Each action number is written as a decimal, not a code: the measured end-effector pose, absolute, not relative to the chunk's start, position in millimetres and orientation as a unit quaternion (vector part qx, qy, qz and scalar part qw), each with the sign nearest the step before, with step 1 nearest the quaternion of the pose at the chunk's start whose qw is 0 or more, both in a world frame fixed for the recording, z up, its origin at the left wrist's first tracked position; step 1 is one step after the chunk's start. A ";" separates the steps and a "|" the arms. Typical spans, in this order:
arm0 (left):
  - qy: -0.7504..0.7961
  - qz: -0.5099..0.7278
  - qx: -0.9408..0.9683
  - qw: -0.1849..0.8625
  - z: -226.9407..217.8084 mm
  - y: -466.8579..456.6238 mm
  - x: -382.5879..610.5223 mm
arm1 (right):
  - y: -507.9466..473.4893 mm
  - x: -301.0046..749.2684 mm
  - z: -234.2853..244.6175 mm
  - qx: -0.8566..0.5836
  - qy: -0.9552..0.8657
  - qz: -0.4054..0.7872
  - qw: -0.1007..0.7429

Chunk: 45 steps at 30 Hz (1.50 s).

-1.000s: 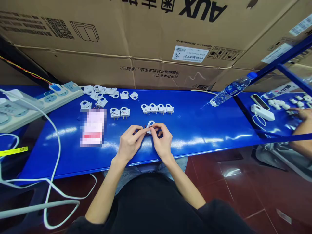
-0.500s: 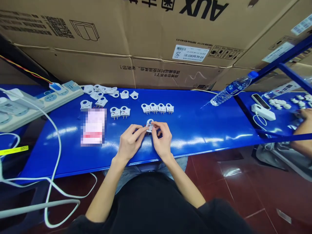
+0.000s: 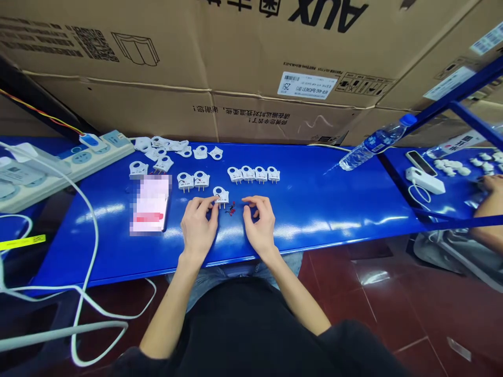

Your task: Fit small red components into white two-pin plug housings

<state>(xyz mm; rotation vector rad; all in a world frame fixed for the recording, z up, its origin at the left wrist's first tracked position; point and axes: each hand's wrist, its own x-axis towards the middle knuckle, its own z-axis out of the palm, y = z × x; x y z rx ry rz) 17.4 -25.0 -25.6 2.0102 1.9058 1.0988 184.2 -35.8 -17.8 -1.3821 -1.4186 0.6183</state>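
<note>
My left hand has its fingertips at the lower left edge of a white plug housing with a ring-shaped top and metal prongs, gripping it there. Just right of the prongs lies a small bunch of red and black wires or parts, too small to make out fully. Beyond these, my right hand hovers with thumb and fingers apart, holding nothing. Farther back, several similar plugs stand in a row, and two more plugs stand side by side to the left.
More white housings lie piled at the back left, beside a power strip. A phone-like slab, blurred out, lies left of me. At right are a water bottle, a blue rack bar and another person's hand.
The plug housing has moved left with my left hand, and my right hand has let go of it. The small red and black parts now lie uncovered on the table between my hands.
</note>
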 end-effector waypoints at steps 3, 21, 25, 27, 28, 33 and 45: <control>0.645 0.366 0.666 0.081 -24.7 -25.3 17.8 | -35.5 184.3 -18.2 -0.575 -0.590 0.255 0.506; 0.626 0.311 0.715 0.023 -25.0 -26.8 24.9 | -34.8 183.3 -18.9 -0.578 -0.596 0.259 0.494; 0.639 0.279 0.717 0.025 -23.0 -18.8 26.0 | -35.3 183.4 -18.8 -0.576 -0.595 0.267 0.493; 0.648 0.256 0.717 0.022 -21.9 -12.6 25.9 | -35.4 183.8 -19.4 -0.573 -0.597 0.268 0.494; 0.654 0.244 0.716 0.021 -21.4 -9.3 25.7 | -35.3 184.0 -19.9 -0.572 -0.598 0.268 0.493; 0.667 0.224 0.710 0.017 -19.8 1.9 25.7 | -34.1 185.0 -22.7 -0.573 -0.604 0.262 0.488; 0.669 0.269 0.692 0.031 -19.1 1.7 24.6 | -36.3 183.6 -27.1 -0.574 -0.689 0.212 0.389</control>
